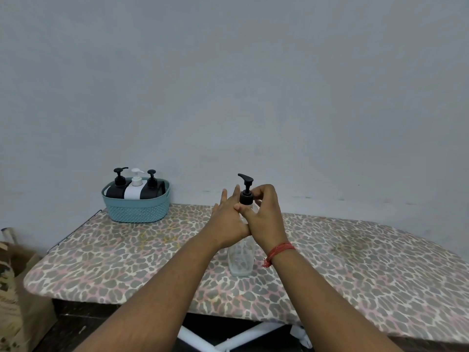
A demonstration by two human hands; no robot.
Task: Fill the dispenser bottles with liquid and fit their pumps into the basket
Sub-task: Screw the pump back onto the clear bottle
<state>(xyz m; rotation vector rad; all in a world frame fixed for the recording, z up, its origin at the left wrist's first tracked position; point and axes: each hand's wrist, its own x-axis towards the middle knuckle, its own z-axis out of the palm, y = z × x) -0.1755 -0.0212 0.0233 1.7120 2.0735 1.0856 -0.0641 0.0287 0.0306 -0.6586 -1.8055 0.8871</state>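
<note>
Right grip (264, 212): fingers curled round the black collar of the pump (246, 189) atop the clear dispenser bottle (241, 260), thumb and fingertips pinching the collar. Left grip (228, 222): fingers straight and spread, palm laid against the 9 o'clock side of the bottle's neck, thumb pressed toward the right hand; whether it clasps the bottle cannot be told. Clear dispenser bottle: upright, near the middle of the bench (127, 262), its upper half hidden behind both hands; any liquid level cannot be told. Pump: black, seated on the bottle's mouth, nozzle pointing toward 10 o'clock. Red thread band (279, 251): wound round the right wrist, loose end hanging. Basket (137, 207): teal, woven-look, at the bench's 10 o'clock corner against the wall, well apart from the clear bottle. Contents, side by side: black bottle with black pump (117, 185), white bottle with white pump (135, 186), second black bottle with black pump (152, 186). Bench: an ironing board with a leopard-print cover on white legs (253, 334). Paper bag (22, 288): brown, on the floor at 8 o'clock.
</note>
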